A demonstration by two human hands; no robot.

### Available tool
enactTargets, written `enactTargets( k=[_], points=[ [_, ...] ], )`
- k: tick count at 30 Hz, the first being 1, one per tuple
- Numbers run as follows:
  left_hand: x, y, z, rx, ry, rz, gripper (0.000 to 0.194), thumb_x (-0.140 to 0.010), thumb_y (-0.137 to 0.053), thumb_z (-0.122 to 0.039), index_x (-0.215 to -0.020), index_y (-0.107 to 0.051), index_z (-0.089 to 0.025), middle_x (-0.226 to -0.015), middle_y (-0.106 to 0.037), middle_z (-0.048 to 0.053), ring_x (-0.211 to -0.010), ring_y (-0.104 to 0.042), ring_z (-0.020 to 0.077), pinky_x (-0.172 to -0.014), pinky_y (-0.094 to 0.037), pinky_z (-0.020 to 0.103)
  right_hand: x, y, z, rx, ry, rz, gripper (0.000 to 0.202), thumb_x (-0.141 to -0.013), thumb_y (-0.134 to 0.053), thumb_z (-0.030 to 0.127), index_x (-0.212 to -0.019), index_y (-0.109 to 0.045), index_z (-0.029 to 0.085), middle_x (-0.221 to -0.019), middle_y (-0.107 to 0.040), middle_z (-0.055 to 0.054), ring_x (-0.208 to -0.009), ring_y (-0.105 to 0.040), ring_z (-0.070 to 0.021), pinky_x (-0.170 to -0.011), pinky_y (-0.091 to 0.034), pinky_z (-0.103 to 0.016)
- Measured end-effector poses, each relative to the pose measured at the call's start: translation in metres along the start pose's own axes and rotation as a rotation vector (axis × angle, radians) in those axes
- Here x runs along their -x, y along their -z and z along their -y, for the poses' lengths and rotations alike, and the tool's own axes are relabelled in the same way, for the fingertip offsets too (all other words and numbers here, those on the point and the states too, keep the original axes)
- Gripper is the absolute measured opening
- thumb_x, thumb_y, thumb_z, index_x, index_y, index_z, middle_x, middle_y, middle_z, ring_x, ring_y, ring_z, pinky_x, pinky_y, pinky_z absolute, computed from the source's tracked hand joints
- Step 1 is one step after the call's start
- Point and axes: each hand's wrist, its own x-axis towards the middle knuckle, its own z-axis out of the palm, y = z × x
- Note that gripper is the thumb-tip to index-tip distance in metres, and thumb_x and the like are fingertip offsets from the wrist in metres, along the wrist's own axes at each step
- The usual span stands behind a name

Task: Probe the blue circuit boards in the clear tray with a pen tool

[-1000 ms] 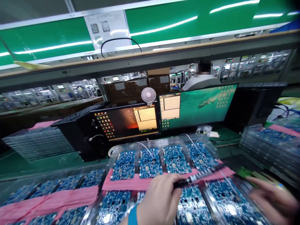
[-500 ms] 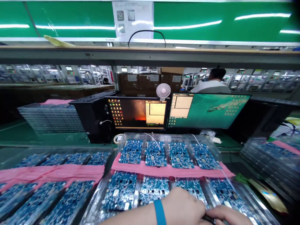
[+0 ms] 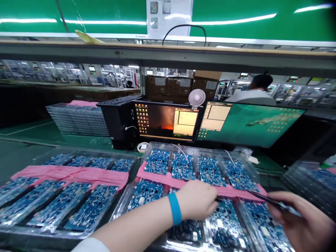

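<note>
One dark tool (image 3: 266, 198) between fingers (image 3: 286, 196) of right hand (image 3: 306, 220)

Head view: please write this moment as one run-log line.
left hand: over circuit-board tray | right hand: holds black tool | pink strip: across tray

It's an electronics factory (circuit boards (image 3: 156, 161) fill trays (image 3: 120, 208)).

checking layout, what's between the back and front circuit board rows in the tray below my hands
A pink strip lies between them, in the head view.
</note>
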Motion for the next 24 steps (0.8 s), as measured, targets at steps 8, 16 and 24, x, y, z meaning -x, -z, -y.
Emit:
enactTargets(
  k=[8,16,24],
  points=[
    [0.031,-0.035,0.051,-0.021,0.21,0.149,0.018,-0.077,-0.039,-0.02,-0.079,-0.054,-0.012,-0.076,-0.061,0.009,-0.069,-0.059,0.0232,-0.063,-0.049,0.037,-0.065,-0.141,0.004,-0.054,-0.323,0.37,0.023,-0.073,-0.05,0.037,-0.084,-0.054,0.018,-0.066,-0.059,-0.001,-0.056,-0.05,-0.0122,-0.047,-0.035,-0.021],
    [0.031,-0.044,0.05,0.019,0.212,0.119,0.018,-0.079,-0.037,-0.021,-0.081,-0.053,-0.013,-0.078,-0.06,0.009,-0.072,-0.057,0.0229,-0.067,-0.047,0.038,-0.074,-0.181,-0.019,0.32,-0.015,0.448,0.021,-0.075,-0.045,0.035,-0.072,-0.058,0.019,-0.069,-0.059,0.001,-0.068,-0.053,-0.0139,-0.062,-0.04,-0.025],
    [0.032,-0.046,0.049,0.07,0.255,0.094,0.019,-0.076,-0.039,-0.017,-0.087,-0.054,-0.01,-0.082,-0.059,0.01,-0.076,-0.054,0.0228,-0.069,-0.047,0.037,-0.071,-0.181,-0.027,0.367,0.033,0.494,0.022,-0.076,-0.044,0.034,-0.079,-0.06,0.019,-0.078,-0.061,0.0,-0.074,-0.056,-0.0142,-0.068,-0.043,-0.025]
  ],
)
